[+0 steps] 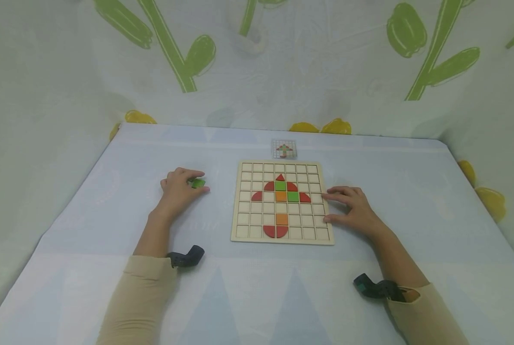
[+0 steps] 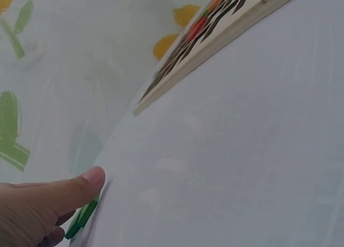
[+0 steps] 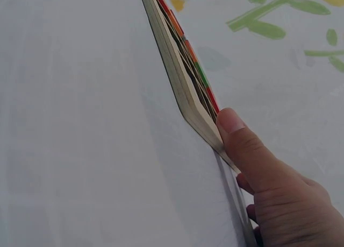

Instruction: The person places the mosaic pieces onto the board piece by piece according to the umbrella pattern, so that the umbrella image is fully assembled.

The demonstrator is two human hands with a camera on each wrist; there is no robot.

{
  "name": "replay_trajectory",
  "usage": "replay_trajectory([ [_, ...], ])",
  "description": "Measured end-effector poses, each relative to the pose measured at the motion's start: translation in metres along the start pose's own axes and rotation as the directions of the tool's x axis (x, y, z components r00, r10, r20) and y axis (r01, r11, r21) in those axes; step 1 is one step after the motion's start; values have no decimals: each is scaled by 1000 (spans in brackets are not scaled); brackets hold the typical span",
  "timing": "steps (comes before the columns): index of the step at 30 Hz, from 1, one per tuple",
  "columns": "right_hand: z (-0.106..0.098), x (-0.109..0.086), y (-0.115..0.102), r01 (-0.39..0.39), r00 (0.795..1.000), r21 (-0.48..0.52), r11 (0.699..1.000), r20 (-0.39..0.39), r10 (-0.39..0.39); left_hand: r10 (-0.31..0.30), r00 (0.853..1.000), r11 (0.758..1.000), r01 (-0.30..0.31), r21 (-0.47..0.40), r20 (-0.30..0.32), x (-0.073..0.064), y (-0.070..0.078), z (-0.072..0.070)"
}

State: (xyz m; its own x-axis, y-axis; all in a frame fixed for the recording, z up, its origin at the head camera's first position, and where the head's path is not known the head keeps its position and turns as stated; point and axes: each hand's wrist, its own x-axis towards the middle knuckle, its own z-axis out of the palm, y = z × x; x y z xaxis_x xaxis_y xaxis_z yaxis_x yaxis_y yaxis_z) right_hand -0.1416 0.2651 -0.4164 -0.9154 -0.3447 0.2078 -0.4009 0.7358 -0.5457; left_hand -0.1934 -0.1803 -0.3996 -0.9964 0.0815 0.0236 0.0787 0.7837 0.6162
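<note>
A square wooden grid board (image 1: 257,220) lies on the table between the two hands. Red, orange and green tiles sit in its middle cells, among them a red triangle (image 1: 280,178), an orange square (image 1: 281,196) and a green square (image 1: 293,197). Left of the board, my left hand (image 1: 177,194) holds a green tile (image 1: 198,183) between thumb and index finger, low over the tabletop; part of the tile is hidden in both views. My right hand (image 1: 355,211) touches the board's right edge with fingertips and thumb, its fingers fairly straight. Its thumb (image 3: 252,155) overlaps the board's rim in the right wrist view.
Behind the board lies a small card (image 1: 284,149) printed with a similar coloured grid pattern. A white cloth (image 1: 257,297) with pale blue triangles covers the table. Fabric with green stems and leaves hangs beyond the far edge. Each wrist wears a black device.
</note>
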Motion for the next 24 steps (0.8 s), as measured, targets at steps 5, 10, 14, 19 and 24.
replay_trajectory([
  [5,1,0,0,10,1000,10,1000,-3,-10,-15,1000,1000,14,25,28,-2,-3,-7],
  [10,1,1,-1,10,1000,10,1000,-1,-10,14,999,1000,-15,9,47,-3,-3,-7],
  [14,0,1,-2,22,1000,9,1000,-4,-22,35,996,999,-32,-27,86,-3,-2,-5],
  [19,0,1,-1,20,1000,5,1000,1,-20,30,989,995,-15,-103,144,-2,2,-1],
  [24,-2,0,0,16,1000,5,1000,7,-16,97,986,991,-83,-109,137,0,6,8],
])
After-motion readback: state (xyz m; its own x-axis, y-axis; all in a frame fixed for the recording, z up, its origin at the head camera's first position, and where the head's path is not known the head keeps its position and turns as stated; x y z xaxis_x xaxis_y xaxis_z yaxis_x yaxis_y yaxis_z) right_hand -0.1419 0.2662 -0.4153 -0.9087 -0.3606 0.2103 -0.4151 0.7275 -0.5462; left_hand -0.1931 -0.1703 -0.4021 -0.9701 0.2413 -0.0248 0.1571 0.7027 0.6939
